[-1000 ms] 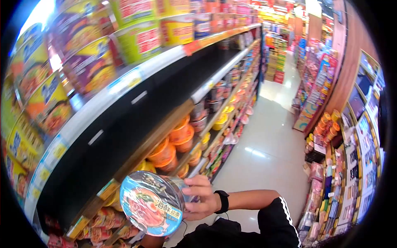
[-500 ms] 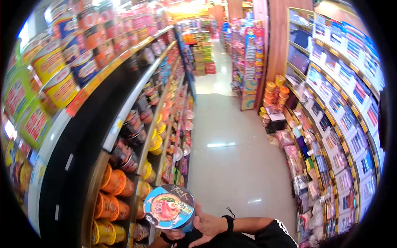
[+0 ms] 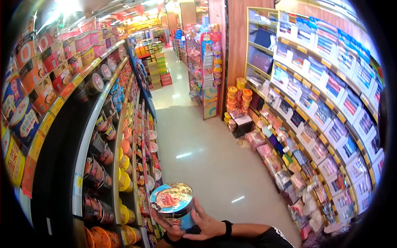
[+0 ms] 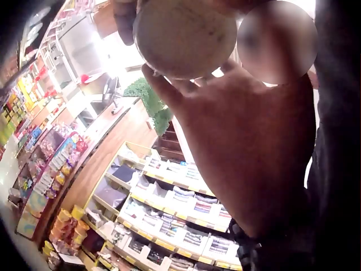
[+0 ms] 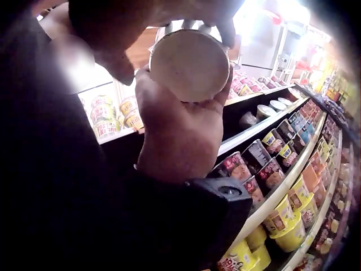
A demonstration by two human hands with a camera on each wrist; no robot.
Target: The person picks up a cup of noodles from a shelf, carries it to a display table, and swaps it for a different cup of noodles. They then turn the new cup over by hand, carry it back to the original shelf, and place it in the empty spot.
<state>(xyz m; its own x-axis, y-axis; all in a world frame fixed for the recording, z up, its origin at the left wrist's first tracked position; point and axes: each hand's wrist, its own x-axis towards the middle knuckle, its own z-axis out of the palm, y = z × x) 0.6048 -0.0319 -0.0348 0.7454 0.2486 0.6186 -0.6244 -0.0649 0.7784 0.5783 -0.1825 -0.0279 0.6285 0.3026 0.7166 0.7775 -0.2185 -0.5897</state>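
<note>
An instant noodle cup with a blue side and a lid picturing noodles is at the bottom middle of the head view, lid up and slightly tilted. My left hand holds it from the left and below, fingers along its side. My right hand grips its right side, thumb low in front and fingers toward the back. A black band circles the right wrist. Both wrist views look up at the cup's round pale base, with hands about it.
On the left, a long shelf carries several rows of noodle cups and tubs. Racks of boxed textiles line the right side. A pale tiled floor runs between them, past a pink snack display and stacked orange tubs.
The head view has swung right, from the shelf toward the aisle. The cup has tipped more upright, showing its blue side, and both hands now show round it, the left more plainly than before.
</note>
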